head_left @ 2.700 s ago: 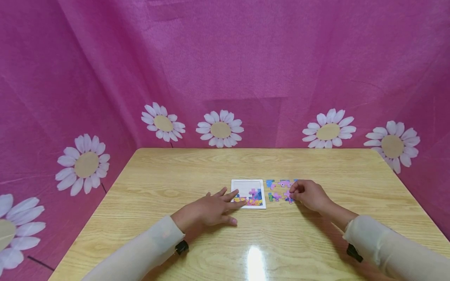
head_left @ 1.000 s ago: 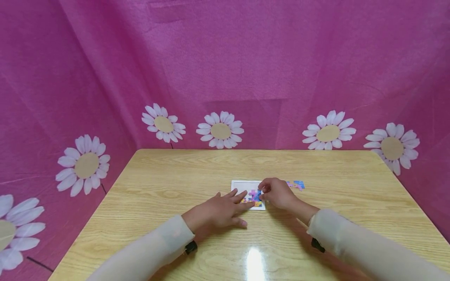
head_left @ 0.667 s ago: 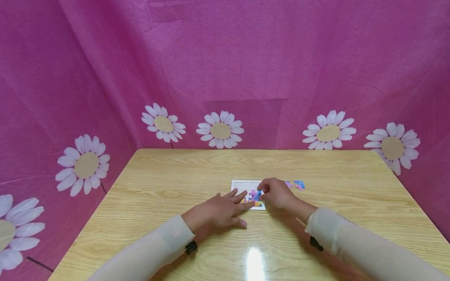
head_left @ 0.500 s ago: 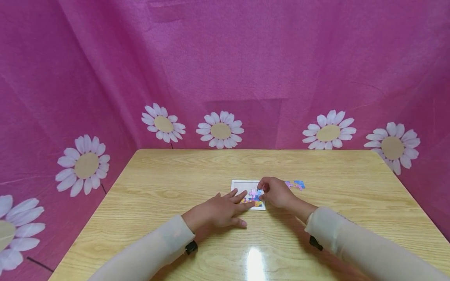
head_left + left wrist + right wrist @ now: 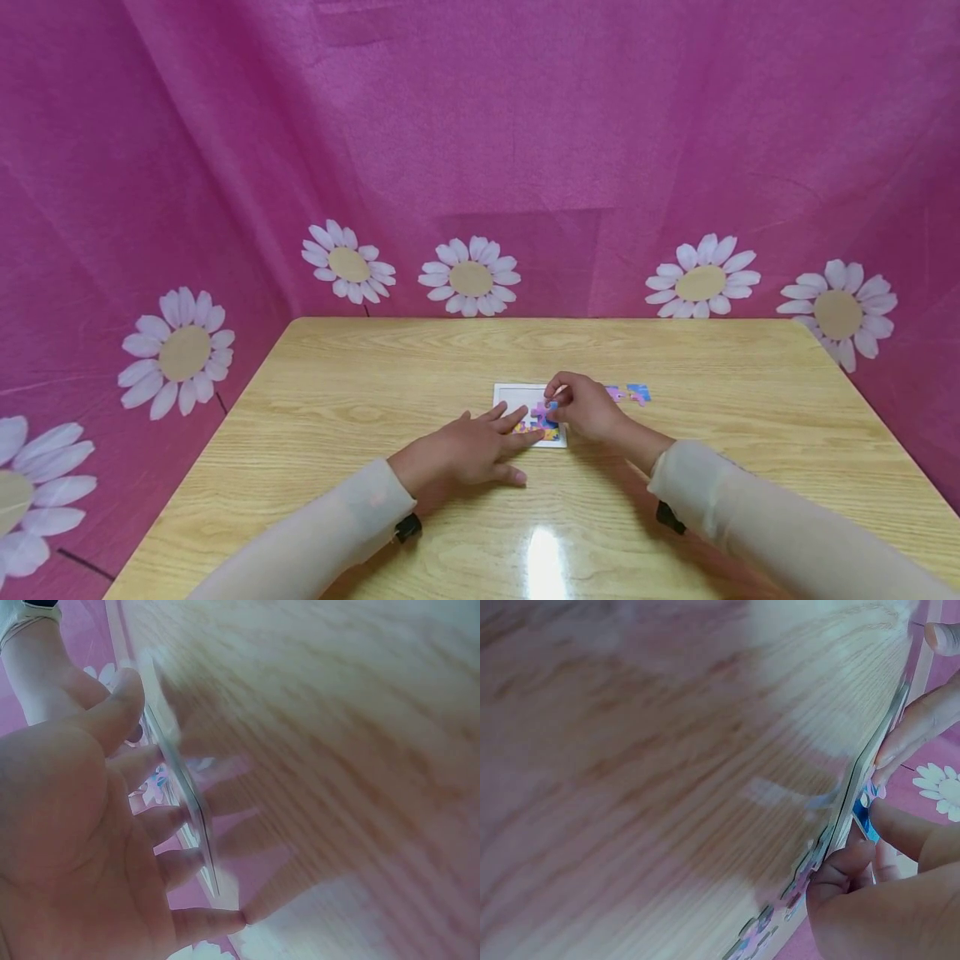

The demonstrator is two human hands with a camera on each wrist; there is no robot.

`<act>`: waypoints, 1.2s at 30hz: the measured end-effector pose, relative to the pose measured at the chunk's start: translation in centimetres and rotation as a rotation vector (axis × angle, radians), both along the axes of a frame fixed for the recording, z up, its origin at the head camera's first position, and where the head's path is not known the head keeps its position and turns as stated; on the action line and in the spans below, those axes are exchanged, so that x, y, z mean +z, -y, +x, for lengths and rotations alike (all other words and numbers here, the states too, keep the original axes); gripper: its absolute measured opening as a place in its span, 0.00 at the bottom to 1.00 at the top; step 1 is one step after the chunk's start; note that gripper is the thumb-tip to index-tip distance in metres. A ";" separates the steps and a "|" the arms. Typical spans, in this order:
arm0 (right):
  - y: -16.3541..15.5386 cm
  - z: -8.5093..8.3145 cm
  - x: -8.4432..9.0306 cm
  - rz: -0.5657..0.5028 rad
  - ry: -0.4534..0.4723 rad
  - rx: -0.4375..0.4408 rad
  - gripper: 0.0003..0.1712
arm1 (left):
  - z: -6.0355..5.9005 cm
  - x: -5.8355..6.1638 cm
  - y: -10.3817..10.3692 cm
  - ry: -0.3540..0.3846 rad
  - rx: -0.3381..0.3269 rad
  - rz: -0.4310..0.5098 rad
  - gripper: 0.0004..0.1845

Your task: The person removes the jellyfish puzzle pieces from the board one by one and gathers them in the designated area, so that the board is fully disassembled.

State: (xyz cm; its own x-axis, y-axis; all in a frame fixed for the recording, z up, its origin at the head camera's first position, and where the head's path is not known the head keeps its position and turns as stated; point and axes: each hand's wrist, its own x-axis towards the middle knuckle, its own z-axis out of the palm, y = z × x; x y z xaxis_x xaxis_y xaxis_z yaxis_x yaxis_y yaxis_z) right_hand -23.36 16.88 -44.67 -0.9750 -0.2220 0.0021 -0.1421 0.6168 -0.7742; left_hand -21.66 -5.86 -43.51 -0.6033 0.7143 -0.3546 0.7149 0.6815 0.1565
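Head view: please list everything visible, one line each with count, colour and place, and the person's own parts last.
Table: one, light wood, fills the lower half.
Puzzle tray: one, white, table centre, partly filled with colourful pieces.
Puzzle piece: one, blue, pinched over the tray's right side.
Loose pieces: a few, pink and blue, right of the tray.
Backdrop: pink cloth with white daisies, behind and beside.
Left hand: fingers flat on the tray's near edge.
Right hand: pinches the piece.

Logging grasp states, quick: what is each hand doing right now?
Left hand: open, straight fingers resting on the puzzle board.
Right hand: fingers pinching a puzzle piece over the board.
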 end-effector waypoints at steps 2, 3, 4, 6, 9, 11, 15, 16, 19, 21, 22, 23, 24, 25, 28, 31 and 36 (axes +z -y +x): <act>0.1 0.0 -0.1 0.012 0.005 0.000 0.11 | 0.0 0.0 0.0 0.001 0.000 0.000 0.38; 0.2 0.0 0.0 0.019 0.006 -0.002 0.11 | 0.0 0.1 0.0 0.002 0.001 0.000 0.38; 0.2 0.0 -0.1 0.029 0.005 -0.003 0.10 | 0.0 0.1 0.0 0.003 0.001 0.001 0.38; 0.3 0.0 -0.1 0.042 -0.001 -0.001 0.09 | 0.0 0.1 0.0 0.006 0.002 0.003 0.38; 0.4 0.1 -0.1 0.038 -0.008 -0.002 0.08 | 0.1 0.1 0.0 0.004 0.002 0.006 0.38; 0.4 0.2 -0.2 0.031 -0.011 -0.002 0.08 | 0.1 0.1 0.0 0.005 0.001 0.009 0.38; 0.3 0.1 -0.2 0.016 0.001 -0.025 0.07 | 0.1 0.2 0.1 0.004 0.001 0.006 0.38; 0.3 0.1 -0.2 0.010 0.008 -0.031 0.07 | 0.1 0.2 0.0 0.001 0.000 0.003 0.38; 0.2 0.1 0.1 -0.010 0.026 -0.042 0.06 | 0.2 0.2 0.0 -0.001 0.002 0.000 0.38; 0.0 0.1 0.2 -0.022 0.035 -0.040 0.06 | 0.1 0.1 0.0 0.000 0.005 -0.001 0.38; 0.0 0.1 0.3 -0.025 0.037 -0.040 0.06 | 0.1 0.1 0.0 0.001 0.006 -0.001 0.38; -0.1 0.1 0.3 -0.027 0.039 -0.039 0.06 | 0.1 0.0 0.0 0.005 0.008 -0.001 0.38; -0.3 0.1 0.3 -0.028 0.040 -0.038 0.06 | 0.1 0.0 0.0 0.004 0.009 -0.001 0.38; -0.4 0.2 0.3 -0.029 0.042 -0.038 0.06 | 0.1 0.0 0.0 0.002 0.009 -0.002 0.38; -0.9 0.2 0.3 -0.031 0.042 -0.050 0.06 | 0.1 -0.1 0.0 -0.002 0.009 -0.002 0.38; -1.5 0.4 0.2 -0.038 0.049 -0.058 0.05 | 0.1 -0.2 0.1 -0.007 0.006 -0.003 0.39; -2.6 0.8 0.1 -0.077 0.065 -0.062 0.06 | 0.1 -0.2 0.1 -0.005 0.003 0.002 0.39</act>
State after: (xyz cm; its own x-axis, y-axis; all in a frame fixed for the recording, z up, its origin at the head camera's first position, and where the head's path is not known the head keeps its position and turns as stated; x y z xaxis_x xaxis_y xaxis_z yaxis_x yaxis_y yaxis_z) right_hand -22.57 19.47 -44.54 -0.9856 -0.1628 -0.0464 -0.0538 0.5610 -0.8261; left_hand -21.57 -5.98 -43.71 -0.6072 0.7132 -0.3503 0.7136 0.6833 0.1544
